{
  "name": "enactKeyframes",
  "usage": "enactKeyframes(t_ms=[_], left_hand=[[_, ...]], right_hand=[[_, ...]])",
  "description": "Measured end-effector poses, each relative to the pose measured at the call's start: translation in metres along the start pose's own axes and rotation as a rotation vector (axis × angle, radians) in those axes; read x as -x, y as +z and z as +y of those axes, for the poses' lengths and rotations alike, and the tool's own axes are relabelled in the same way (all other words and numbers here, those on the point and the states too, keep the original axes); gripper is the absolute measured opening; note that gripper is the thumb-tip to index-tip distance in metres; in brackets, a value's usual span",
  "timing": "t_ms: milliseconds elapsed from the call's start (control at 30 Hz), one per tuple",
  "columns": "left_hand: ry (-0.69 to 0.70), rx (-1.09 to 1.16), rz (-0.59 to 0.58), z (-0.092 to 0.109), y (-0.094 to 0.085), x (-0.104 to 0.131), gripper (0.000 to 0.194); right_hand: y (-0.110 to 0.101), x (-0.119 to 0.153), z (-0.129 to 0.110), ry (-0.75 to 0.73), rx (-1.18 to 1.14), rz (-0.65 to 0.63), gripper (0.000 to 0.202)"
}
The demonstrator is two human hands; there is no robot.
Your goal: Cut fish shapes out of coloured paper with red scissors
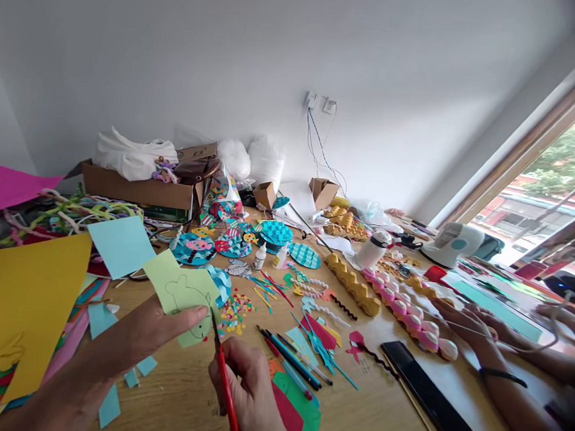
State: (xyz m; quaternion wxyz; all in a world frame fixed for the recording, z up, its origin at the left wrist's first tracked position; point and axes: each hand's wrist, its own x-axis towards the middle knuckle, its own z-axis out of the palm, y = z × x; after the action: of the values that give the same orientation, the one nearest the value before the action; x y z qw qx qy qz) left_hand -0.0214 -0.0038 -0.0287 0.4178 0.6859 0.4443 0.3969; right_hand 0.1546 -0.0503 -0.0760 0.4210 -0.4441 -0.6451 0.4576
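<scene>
My left hand (pixel 172 326) pinches a light green sheet (pixel 175 280) with a drawn fish outline, its thumb lying on top of the paper. In my right hand (pixel 247 385) are red-handled scissors (pixel 224 386). The scissor blades meet the right edge of the green sheet, beside the drawing and close to my left thumb. Under the hands, small blue paper pieces (pixel 131 378) lie on the wooden table (pixel 168 399). Coloured paper dots (pixel 235 311) are scattered just behind the scissors.
Pens (pixel 293 359), a black phone (pixel 427 392) and green and red paper (pixel 297 409) lie to the right. Another person's hands (pixel 468 323) rest near braided strips (pixel 409 311). Glue bottles (pixel 259 258) stand behind. Yellow paper (pixel 27 294) is at the left.
</scene>
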Motion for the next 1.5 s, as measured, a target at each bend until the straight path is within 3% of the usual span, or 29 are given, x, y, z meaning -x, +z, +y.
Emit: enactKeyframes(t_ms=[433,800,1100,1500], left_hand=[[0.020,-0.054,-0.008,0.005,0.004,-0.003,0.013],[-0.045,0.002,0.024,-0.024,-0.002,-0.002,0.019],[-0.072,0.036,-0.018,-0.008,0.001,-0.002,0.019],[-0.128,0.076,-0.034,-0.013,0.000,0.000,0.020]], right_hand=[[0.001,0.000,0.001,-0.004,-0.059,-0.016,0.043],[-0.001,0.000,0.002,-0.023,-0.016,-0.004,0.039],[0.002,0.000,0.005,-0.016,-0.076,-0.019,0.048],[0.001,0.000,0.005,-0.018,-0.065,-0.011,0.042]])
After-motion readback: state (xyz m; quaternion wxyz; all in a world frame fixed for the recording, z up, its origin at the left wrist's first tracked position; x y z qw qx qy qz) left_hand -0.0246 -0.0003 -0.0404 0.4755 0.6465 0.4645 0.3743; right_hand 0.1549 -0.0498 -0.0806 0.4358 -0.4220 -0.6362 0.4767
